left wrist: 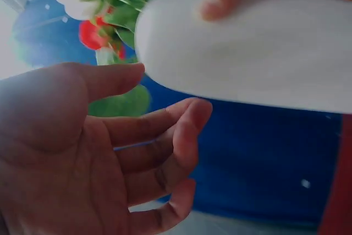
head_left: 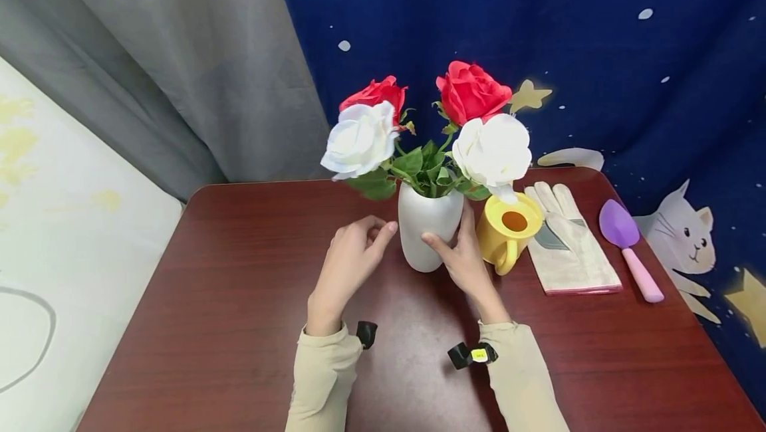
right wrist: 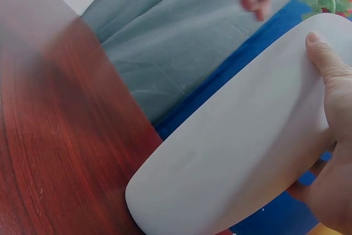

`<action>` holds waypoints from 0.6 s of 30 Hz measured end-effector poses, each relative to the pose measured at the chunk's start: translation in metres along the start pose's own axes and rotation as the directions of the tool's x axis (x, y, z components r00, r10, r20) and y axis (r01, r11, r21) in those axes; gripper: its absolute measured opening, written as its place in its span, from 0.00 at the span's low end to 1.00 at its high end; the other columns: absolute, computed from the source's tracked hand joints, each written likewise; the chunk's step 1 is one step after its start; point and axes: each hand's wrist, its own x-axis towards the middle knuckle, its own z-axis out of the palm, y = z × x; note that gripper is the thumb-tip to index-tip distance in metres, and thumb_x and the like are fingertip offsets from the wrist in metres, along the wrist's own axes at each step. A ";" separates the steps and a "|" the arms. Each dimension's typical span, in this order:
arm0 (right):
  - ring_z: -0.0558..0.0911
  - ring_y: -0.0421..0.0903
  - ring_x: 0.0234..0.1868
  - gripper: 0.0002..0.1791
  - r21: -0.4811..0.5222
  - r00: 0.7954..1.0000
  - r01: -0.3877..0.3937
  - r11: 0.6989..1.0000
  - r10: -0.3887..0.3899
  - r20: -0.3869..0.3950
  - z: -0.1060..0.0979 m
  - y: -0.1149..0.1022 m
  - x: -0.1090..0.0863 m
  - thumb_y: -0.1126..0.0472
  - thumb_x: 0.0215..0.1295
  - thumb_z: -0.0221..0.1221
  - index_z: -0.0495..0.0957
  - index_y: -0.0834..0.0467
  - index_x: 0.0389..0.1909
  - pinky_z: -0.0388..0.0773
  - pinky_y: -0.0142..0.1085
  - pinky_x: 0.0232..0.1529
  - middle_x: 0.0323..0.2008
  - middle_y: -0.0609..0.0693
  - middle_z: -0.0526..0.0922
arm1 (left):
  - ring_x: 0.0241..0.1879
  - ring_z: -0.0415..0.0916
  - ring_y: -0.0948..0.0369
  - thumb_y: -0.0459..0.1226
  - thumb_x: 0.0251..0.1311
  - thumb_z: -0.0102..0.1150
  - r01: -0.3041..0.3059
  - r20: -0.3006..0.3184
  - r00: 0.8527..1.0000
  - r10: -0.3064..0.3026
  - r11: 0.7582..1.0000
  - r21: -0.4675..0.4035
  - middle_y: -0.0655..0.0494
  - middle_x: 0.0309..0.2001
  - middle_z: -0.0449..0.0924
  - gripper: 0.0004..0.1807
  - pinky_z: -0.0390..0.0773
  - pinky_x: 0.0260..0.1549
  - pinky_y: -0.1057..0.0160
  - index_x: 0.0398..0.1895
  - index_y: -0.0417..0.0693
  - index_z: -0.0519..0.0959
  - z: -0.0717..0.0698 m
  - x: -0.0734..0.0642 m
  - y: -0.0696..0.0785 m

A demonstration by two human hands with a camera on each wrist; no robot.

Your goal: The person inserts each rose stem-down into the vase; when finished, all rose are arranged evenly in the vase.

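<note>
A white vase (head_left: 427, 229) bears red roses (head_left: 473, 93) and white roses (head_left: 362, 139) with green leaves. My right hand (head_left: 467, 256) grips the vase from its right side, thumb across the front and the other fingers behind. In the right wrist view the vase (right wrist: 220, 141) slants across, its base by the tabletop. My left hand (head_left: 353, 256) is just left of the vase, fingers loosely bent and holding nothing. The left wrist view shows that hand (left wrist: 99, 147) with its thumb tip very near the vase's rim; whether they touch I cannot tell.
Right of the vase stands a yellow mug-like container (head_left: 509, 229) with a handle. Beside it lie pale work gloves (head_left: 568, 246) and a trowel (head_left: 628, 246) with purple blade and pink handle. The brown table (head_left: 239, 299) meets grey and blue curtains (head_left: 389, 13) at its back.
</note>
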 end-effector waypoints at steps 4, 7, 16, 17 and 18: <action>0.60 0.49 0.63 0.47 -0.004 1.000 -0.014 1.000 0.014 0.002 0.002 0.000 0.000 0.69 0.58 0.62 0.41 0.61 0.71 0.56 0.46 0.63 0.67 0.59 0.53 | 0.24 0.71 0.64 0.47 0.63 0.53 0.028 0.038 0.999 -0.027 1.000 -0.013 0.62 0.24 0.76 0.12 0.71 0.27 0.63 0.37 0.50 0.81 0.007 -0.009 -0.020; 0.60 0.48 0.63 0.47 0.003 1.000 -0.026 1.000 0.026 0.005 0.002 0.000 0.000 0.69 0.58 0.62 0.41 0.60 0.71 0.56 0.45 0.63 0.67 0.58 0.53 | 0.24 0.71 0.63 0.45 0.63 0.54 0.037 0.056 0.998 -0.035 0.998 -0.044 0.61 0.25 0.76 0.10 0.71 0.27 0.63 0.37 0.50 0.81 0.012 -0.017 -0.033; 0.60 0.48 0.63 0.48 0.012 0.999 -0.034 0.999 0.034 0.001 0.001 0.003 -0.002 0.69 0.58 0.62 0.41 0.59 0.71 0.56 0.44 0.63 0.67 0.58 0.53 | 0.30 0.76 0.57 0.42 0.64 0.54 0.062 0.136 0.990 -0.033 0.976 -0.211 0.61 0.30 0.78 0.09 0.73 0.29 0.66 0.43 0.49 0.79 0.021 -0.052 -0.070; 0.60 0.48 0.63 0.48 0.018 0.999 -0.041 0.999 0.041 0.006 0.000 0.003 -0.002 0.68 0.58 0.62 0.41 0.59 0.71 0.56 0.44 0.63 0.67 0.57 0.53 | 0.30 0.76 0.55 0.42 0.65 0.54 0.072 0.139 0.989 -0.041 0.971 -0.227 0.60 0.31 0.79 0.10 0.74 0.28 0.66 0.45 0.49 0.78 0.021 -0.058 -0.073; 0.60 0.48 0.63 0.48 0.025 0.999 -0.049 0.999 0.048 0.010 -0.001 0.005 -0.002 0.68 0.58 0.62 0.41 0.58 0.72 0.56 0.45 0.63 0.67 0.57 0.53 | 0.31 0.77 0.54 0.42 0.65 0.54 0.088 0.140 0.989 -0.055 0.967 -0.240 0.59 0.33 0.79 0.12 0.74 0.28 0.66 0.48 0.49 0.77 0.022 -0.063 -0.077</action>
